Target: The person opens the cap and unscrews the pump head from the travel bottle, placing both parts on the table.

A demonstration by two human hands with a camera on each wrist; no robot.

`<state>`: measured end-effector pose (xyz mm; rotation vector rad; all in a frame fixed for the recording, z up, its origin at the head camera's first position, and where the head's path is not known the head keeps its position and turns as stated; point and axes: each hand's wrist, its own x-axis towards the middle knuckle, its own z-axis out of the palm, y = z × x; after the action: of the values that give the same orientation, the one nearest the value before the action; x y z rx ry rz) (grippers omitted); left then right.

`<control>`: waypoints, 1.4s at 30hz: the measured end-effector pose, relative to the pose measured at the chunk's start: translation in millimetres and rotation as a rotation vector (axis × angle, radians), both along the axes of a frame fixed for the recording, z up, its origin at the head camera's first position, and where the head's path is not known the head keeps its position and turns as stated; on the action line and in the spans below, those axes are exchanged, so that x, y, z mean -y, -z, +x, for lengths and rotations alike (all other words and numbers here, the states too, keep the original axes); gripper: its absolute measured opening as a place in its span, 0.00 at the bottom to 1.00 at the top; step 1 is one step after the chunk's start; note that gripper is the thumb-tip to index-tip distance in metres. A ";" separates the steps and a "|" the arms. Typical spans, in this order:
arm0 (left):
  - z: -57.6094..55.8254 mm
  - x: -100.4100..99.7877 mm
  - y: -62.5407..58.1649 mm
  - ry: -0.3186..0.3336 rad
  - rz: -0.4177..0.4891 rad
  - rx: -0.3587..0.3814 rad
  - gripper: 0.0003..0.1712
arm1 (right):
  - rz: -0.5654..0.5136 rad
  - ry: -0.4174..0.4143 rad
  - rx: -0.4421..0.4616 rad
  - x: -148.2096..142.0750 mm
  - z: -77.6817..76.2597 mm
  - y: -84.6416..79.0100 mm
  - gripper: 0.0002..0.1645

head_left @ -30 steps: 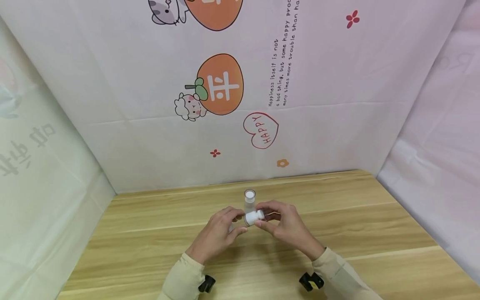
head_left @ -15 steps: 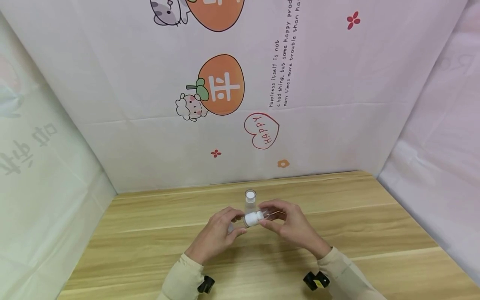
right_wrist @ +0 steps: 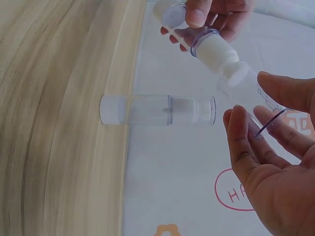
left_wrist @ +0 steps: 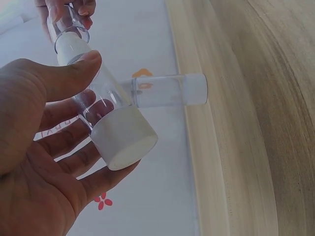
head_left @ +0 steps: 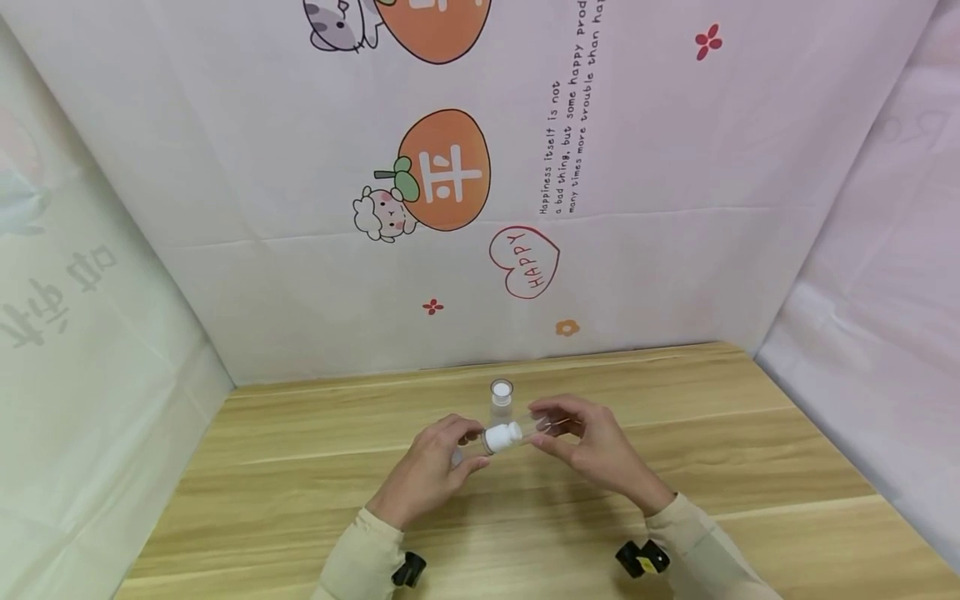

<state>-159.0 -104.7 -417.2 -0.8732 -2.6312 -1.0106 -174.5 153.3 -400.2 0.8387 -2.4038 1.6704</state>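
Observation:
Tilted above the table is a clear pump bottle with a white pump top [head_left: 501, 437] and a white base [left_wrist: 125, 140]. My left hand [head_left: 426, 473] holds its clear body between thumb and fingers. My right hand [head_left: 596, 450] pinches a clear cap [right_wrist: 246, 93] by its sides, in line with the bottle. The cap's near end overlaps the tip of the white pump head [right_wrist: 238, 73], while most of the pump top is outside it. Behind the hands, a second clear bottle [right_wrist: 147, 109] with a white base stands upright on the table.
The wood-grain table [head_left: 300, 500] ends at a white printed cloth [head_left: 645, 250] hanging at the back. More cloth hangs at the left [head_left: 90, 350] and right [head_left: 877, 358]. Each sleeve has a black wrist device near its cuff.
My right hand has moved right with the clear cap, drawing it along the pump head and exposing more of it. My left hand has shifted slightly left with the bottle.

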 end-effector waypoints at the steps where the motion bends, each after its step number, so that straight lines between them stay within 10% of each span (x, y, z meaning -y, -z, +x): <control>1: 0.1 0.2 0.0 -0.002 -0.002 0.003 0.19 | 0.000 0.005 0.000 -0.7 0.0 -0.5 0.20; 42: 1.5 -6.0 7.1 0.014 -0.028 -0.029 0.16 | 0.212 0.194 0.014 -59.1 -28.8 15.2 0.22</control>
<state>-157.5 -98.8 -424.3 -0.9068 -2.6247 -0.9599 -203.3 212.4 -415.4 0.5945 -2.6092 1.3755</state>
